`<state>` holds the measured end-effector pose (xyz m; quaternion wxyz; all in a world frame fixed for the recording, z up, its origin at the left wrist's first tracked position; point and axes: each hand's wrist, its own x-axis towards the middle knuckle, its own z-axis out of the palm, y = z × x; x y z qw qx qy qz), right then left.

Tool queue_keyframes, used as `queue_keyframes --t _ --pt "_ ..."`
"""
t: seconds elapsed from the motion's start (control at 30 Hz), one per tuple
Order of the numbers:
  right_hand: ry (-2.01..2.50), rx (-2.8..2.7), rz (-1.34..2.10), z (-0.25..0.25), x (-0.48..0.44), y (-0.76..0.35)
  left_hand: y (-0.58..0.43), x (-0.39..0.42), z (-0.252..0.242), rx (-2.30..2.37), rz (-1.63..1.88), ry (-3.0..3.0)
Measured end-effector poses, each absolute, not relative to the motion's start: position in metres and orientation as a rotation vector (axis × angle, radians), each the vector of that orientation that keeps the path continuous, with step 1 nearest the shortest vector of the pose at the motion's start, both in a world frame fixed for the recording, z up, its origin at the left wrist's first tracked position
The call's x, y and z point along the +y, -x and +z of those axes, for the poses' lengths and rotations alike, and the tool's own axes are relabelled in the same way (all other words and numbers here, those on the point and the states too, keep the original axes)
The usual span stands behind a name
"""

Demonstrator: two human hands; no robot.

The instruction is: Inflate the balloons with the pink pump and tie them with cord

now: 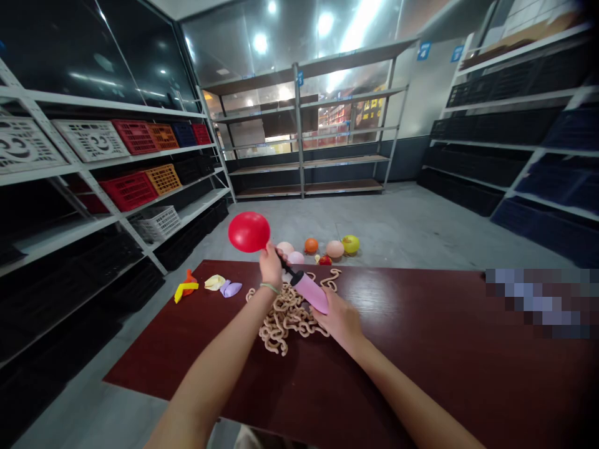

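Note:
My left hand [271, 264] pinches the neck of a small inflated red balloon [248, 231] against the black nozzle of a pink hand pump [311, 292]. My right hand [340, 320] is closed round the pump's rear end, over the dark red table [421, 349]. Under both hands lies a pile of beige chain-like strip [285, 315]. Uninflated balloons rest on the table's far left: an orange and yellow one [186, 287], a pale yellow one [214, 282], and a lilac one [231, 288].
Several inflated balloons [334, 248] lie on the grey floor beyond the table. Shelving with coloured crates [128, 189] lines the left wall; dark bins fill the shelves on the right [515, 156]. A bare metal rack [304, 156] stands at the back.

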<state>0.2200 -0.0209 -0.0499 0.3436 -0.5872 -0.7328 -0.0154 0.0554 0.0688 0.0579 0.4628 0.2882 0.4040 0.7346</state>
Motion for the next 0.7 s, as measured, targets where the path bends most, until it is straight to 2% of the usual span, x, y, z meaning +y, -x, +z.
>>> queue_keyframes --t 0.13,0.23,0.47,0.6,0.7 --pt "1.438 -1.941 -0.016 -0.052 -0.019 -0.217 -0.008 0.086 0.087 1.027 1.959 -0.664" --pt "1.442 -1.906 -0.017 -0.056 -0.018 -0.218 -0.014 0.087 0.098 1.022 2.019 -0.701" --pt "1.572 -1.802 -0.037 -0.056 -0.02 -0.226 -0.104 0.054 0.061 0.924 1.758 -0.839" --pt "1.52 -1.885 -0.053 -0.053 -0.021 -0.223 -0.082 0.055 0.054 0.996 1.777 -0.819" --pt "1.459 -1.941 -0.068 -0.055 -0.019 -0.22 -0.038 0.07 0.07 1.033 1.848 -0.756"
